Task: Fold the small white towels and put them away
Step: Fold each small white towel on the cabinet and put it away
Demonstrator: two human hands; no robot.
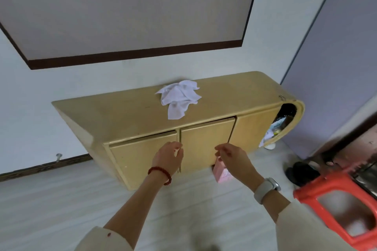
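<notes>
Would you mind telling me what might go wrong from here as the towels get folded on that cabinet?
The white towels lie crumpled in one heap, so lifting one may drag another off the cabinet top. A pink box sits on the floor below the right hand, where a foot might catch it. The red stool stands close on the right and could be bumped.

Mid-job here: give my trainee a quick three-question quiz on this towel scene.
1. True or false: the white towels lie crumpled on top of the cabinet.
2. Which wrist wears the red bead bracelet? A) left B) right
3. What does the left hand or the right hand hold?

Key: 1 true; 2 A; 3 nothing, both hang open before the cabinet doors.
</notes>
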